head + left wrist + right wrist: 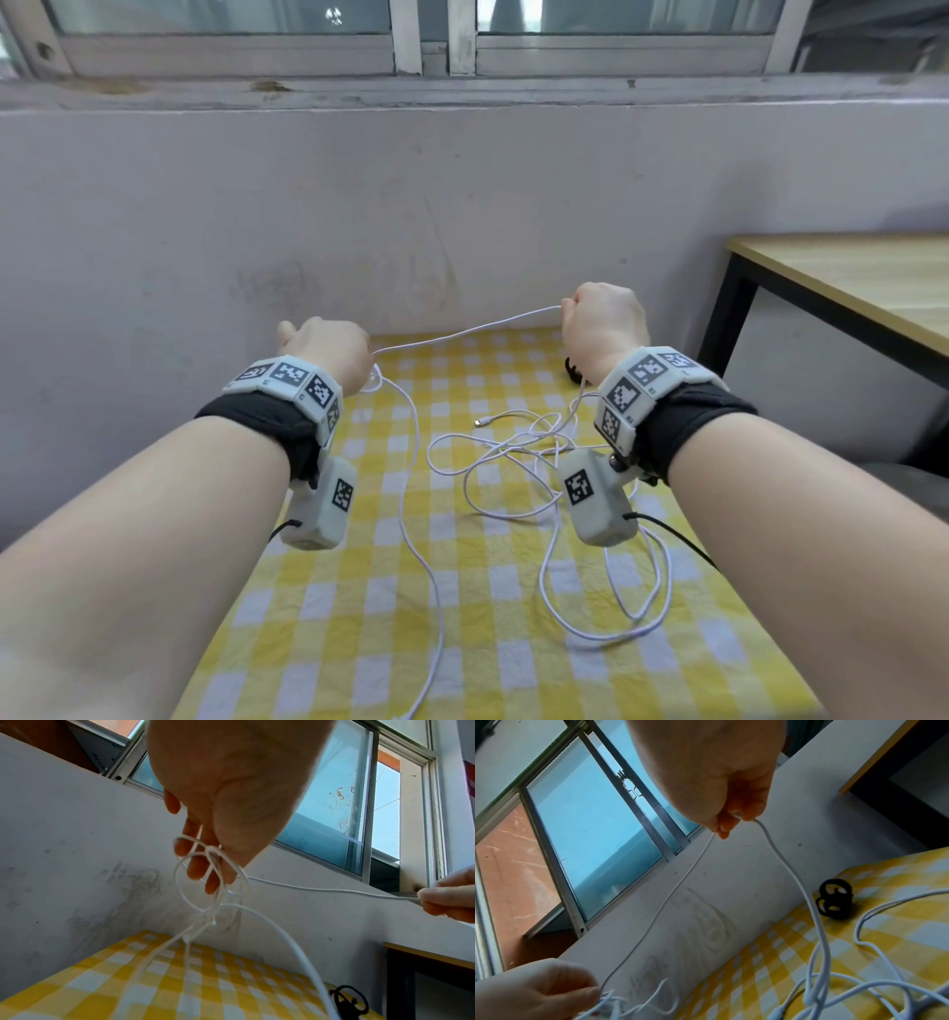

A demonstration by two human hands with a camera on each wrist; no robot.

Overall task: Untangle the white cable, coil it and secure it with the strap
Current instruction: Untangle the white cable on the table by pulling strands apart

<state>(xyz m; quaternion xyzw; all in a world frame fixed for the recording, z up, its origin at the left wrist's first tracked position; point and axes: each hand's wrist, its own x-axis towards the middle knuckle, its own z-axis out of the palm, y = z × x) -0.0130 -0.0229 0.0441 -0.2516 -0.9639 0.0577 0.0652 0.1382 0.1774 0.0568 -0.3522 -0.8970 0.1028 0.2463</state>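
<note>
A thin white cable (462,329) stretches taut between my two raised hands. My left hand (328,349) holds a few small loops of the cable (213,878) at its fingertips. My right hand (601,324) pinches the cable (734,817) in a fist. From there the cable drops to a loose tangle (518,457) on the yellow checked cloth (462,642), with one plug end (480,422) lying free. A black strap (834,900) lies on the cloth near the wall, mostly hidden behind my right wrist in the head view.
The cloth-covered table stands against a pale wall (359,205) under a window (411,36). A wooden desk with a black frame (847,288) stands at the right. One long cable strand (426,565) runs toward the table's near edge.
</note>
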